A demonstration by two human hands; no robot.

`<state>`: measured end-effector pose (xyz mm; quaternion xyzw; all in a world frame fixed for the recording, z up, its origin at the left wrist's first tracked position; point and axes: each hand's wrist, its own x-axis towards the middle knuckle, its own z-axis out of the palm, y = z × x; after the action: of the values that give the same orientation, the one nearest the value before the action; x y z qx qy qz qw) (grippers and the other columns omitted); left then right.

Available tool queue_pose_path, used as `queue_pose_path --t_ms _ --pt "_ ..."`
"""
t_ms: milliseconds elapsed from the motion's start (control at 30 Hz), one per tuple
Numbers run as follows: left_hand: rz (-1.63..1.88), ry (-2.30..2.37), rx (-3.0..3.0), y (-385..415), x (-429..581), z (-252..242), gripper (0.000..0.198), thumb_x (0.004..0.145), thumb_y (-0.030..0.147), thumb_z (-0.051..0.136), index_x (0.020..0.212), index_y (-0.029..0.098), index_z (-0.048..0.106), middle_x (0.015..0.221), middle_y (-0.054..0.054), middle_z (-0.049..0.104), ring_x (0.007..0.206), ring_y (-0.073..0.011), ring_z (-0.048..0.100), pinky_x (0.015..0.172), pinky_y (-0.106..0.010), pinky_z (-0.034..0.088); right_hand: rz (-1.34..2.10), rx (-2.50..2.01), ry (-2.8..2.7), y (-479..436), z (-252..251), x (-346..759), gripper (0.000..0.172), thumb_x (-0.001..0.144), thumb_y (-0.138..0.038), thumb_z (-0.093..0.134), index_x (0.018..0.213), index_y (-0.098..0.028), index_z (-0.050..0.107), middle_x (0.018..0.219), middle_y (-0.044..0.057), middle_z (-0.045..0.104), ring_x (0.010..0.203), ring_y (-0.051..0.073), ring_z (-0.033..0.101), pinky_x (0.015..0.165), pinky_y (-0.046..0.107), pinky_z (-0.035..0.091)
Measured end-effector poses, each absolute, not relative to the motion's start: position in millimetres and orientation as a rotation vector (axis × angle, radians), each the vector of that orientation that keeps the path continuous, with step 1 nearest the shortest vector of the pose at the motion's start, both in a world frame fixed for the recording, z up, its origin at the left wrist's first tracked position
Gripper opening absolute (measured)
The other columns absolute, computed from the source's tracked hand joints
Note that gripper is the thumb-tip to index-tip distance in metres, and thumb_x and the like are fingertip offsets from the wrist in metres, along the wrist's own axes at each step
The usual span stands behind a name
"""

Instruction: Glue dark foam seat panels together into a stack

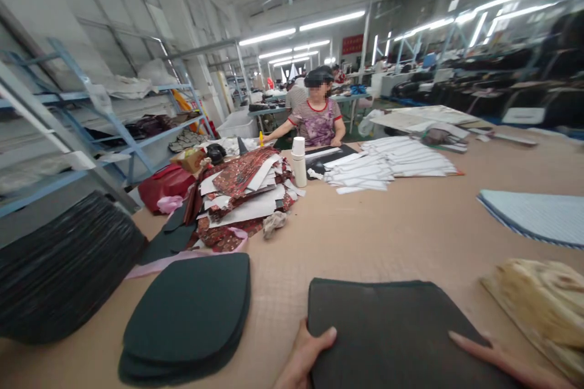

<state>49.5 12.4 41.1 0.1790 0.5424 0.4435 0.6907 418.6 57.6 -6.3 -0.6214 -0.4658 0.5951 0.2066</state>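
Note:
In the head view, a dark grey-black flat panel with a greenish edge lies low in front of me; whether it is one sheet or a stack I cannot tell. My left hand grips its left edge, thumb on top and fingers beneath. On the opposite side my right hand holds the right edge, with the thumb laid over the surface and the other fingers hidden. To the left sits a short stack of dark green rounded panels, apart from both hands.
A tall pile of black sheets stands far left. Behind are patterned red pieces, a white bottle and white strips. A striped pad and yellowish cloth lie right. Across the brown table a person works.

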Motion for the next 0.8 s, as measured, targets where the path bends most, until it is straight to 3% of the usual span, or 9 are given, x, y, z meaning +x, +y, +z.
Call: queue_pose_path --t_ms 133,267,400,600,800 --pt "0.934 1.078 0.37 16 51 61 0.058 0.062 0.033 0.075 0.111 0.013 0.053 0.108 -0.015 0.067 0.098 -0.0331 0.064 0.088 -0.047 0.051 2.055 -1.521 -0.937 57 22 405 0.067 0.07 -0.065 0.058 0.117 -0.017 0.056 0.115 0.015 0.063 0.11 0.03 0.056 0.098 0.043 0.045" --pt "0.882 1.136 0.338 21 50 68 0.055 0.06 0.033 0.077 0.105 0.01 0.056 0.099 -0.016 0.071 0.092 -0.033 0.066 0.084 -0.045 0.053 2.153 -1.302 -0.783 57 33 400 0.051 0.074 -0.055 0.062 0.108 -0.017 0.058 0.113 0.013 0.065 0.106 0.027 0.059 0.096 0.038 0.048" --pt "0.902 1.268 0.351 21 52 63 0.056 0.058 0.034 0.079 0.103 0.011 0.055 0.097 -0.016 0.071 0.09 -0.0332 0.066 0.08 -0.043 0.055 2.124 -1.209 -0.804 53 31 400 0.051 0.073 -0.048 0.067 0.113 -0.018 0.055 0.111 0.011 0.066 0.102 0.027 0.062 0.093 0.042 0.05" --pt "0.938 1.325 0.538 13 49 68 0.057 0.06 0.038 0.077 0.106 0.013 0.054 0.101 -0.016 0.07 0.095 -0.0318 0.065 0.086 -0.043 0.053 1.906 -1.267 -0.942 43 46 397 0.051 0.07 -0.045 0.069 0.112 -0.019 0.057 0.109 0.009 0.067 0.099 0.028 0.063 0.087 0.04 0.053" --pt "1.039 1.429 0.793 22 27 101 0.074 0.058 0.04 0.078 0.119 0.014 0.045 0.107 -0.012 0.068 0.1 -0.0298 0.063 0.09 -0.041 0.051 1.706 -1.222 -1.147 54 60 387 0.062 0.065 -0.046 0.072 0.117 -0.016 0.056 0.115 0.011 0.064 0.106 0.03 0.059 0.093 0.043 0.048"
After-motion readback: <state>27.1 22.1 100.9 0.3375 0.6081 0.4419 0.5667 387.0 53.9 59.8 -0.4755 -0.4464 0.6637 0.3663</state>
